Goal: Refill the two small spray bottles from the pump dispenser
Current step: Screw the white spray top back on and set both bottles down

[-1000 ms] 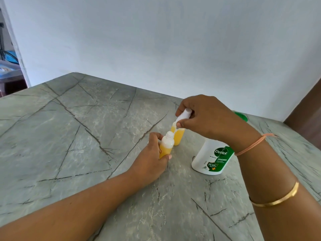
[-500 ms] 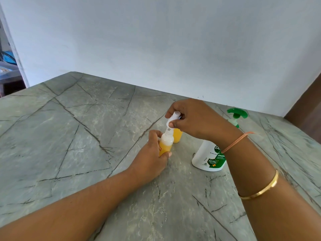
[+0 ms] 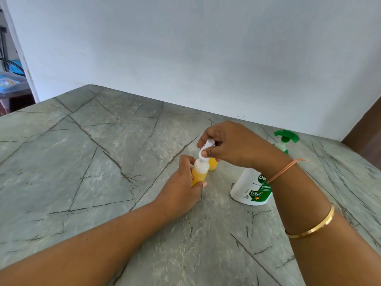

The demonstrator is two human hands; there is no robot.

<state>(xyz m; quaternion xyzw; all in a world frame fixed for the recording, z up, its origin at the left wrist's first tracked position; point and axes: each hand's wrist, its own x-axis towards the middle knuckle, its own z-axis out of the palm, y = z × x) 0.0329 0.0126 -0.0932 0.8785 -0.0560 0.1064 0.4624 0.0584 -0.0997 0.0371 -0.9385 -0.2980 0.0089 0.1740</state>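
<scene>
A small spray bottle (image 3: 200, 171) with orange liquid in its lower half stands on the grey marble table (image 3: 99, 162). My left hand (image 3: 181, 188) grips its body. My right hand (image 3: 233, 145) pinches the white spray cap (image 3: 206, 148), which sits tilted on the bottle's neck. The second small bottle (image 3: 213, 164), also orange, stands just behind, mostly hidden by my right hand. The white pump dispenser (image 3: 250, 188) with a green label and green pump head (image 3: 286, 136) stands to the right, partly behind my right wrist.
A white wall runs along the table's far edge. At the far left a doorway shows a blue-lidded container (image 3: 10, 83). Brown woodwork (image 3: 365, 131) stands at the far right.
My right hand has carried the white spray cap from above the rear bottle down onto the neck of the front bottle. My left hand has kept its grip on that bottle.
</scene>
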